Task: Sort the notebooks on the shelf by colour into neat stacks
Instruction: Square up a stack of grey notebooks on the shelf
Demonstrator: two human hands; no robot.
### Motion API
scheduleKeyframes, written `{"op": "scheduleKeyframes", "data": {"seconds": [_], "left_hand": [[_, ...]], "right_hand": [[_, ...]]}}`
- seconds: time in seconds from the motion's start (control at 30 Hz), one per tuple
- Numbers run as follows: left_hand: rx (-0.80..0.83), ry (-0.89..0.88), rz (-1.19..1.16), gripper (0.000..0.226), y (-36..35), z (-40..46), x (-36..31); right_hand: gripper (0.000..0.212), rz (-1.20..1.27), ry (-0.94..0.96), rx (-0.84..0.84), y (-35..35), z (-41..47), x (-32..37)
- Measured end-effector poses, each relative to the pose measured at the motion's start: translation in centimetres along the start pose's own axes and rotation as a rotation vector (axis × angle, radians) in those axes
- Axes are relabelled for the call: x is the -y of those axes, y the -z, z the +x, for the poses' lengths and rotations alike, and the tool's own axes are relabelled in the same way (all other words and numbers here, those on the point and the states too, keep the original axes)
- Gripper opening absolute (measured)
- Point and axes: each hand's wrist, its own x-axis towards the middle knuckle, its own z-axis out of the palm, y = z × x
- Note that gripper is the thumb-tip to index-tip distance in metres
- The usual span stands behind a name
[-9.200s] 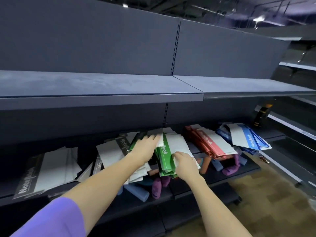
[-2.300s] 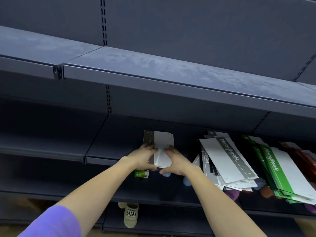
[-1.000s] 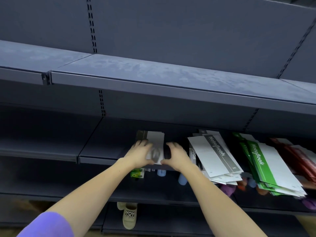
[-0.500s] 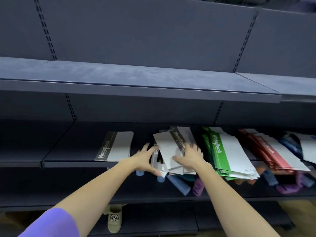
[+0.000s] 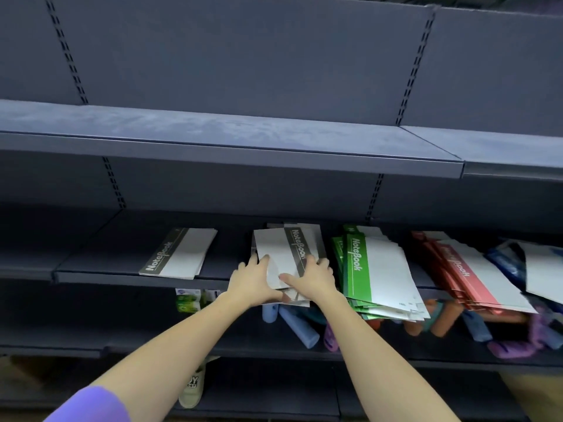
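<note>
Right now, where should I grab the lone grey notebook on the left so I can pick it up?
Take the grey notebook by its near short edge, coming from the front of the shelf. It lies flat with that edge at the shelf's lip, so a thumb on top and fingers underneath could probably pinch it there.

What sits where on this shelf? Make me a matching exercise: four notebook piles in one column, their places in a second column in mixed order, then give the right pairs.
Column one:
1. neat grey notebook stack
2. grey notebook pile
3. green notebook pile
4. red notebook pile

Column two:
A. between the green pile and the blue notebooks
B. alone at the left, untouched
C. under both hands: left hand, right hand
D. just right of the hands, overhanging the shelf edge

Pairs: 1-B, 2-C, 3-D, 4-A
</note>
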Motion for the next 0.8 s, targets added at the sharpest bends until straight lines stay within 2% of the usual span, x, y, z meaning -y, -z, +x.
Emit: {"op": "scheduleKeyframes", "data": {"seconds": [0.1, 0.2, 0.3, 0.43, 0.63, 0.8], "left_hand": [[0.016, -0.015, -0.065, 0.124, -0.4, -0.2, 0.2], [0.069, -0.021, -0.238, 0.125, 0.2, 0.0, 1.6], [0.073, 0.003, -0.363, 0.111, 0.8, 1.2, 2.1], [0.108, -0.002, -0.322, 0.103, 1.0, 2.8, 1.2], [0.094, 0.053, -0.290, 0.103, 0.5, 4.3, 1.3], [0.121, 0.023, -0.454, 0.101, 0.3, 5.4, 2.0]], "right_hand": [[0.109, 0.077, -0.008, -0.007, 0.0, 0.4, -0.2], [0.115, 0.277, -0.081, -0.025, 0.3, 1.3, -0.4], [0.112, 0.364, -0.133, 0.042, 0.6, 2.3, -0.8], [0.101, 0.447, -0.151, 0.144, 0.8, 2.9, -1.1], [0.103, 0.417, -0.156, 0.158, 0.7, 3.6, -1.1], [0.109, 0.355, -0.146, 0.157, 0.6, 4.2, -0.7]]}}
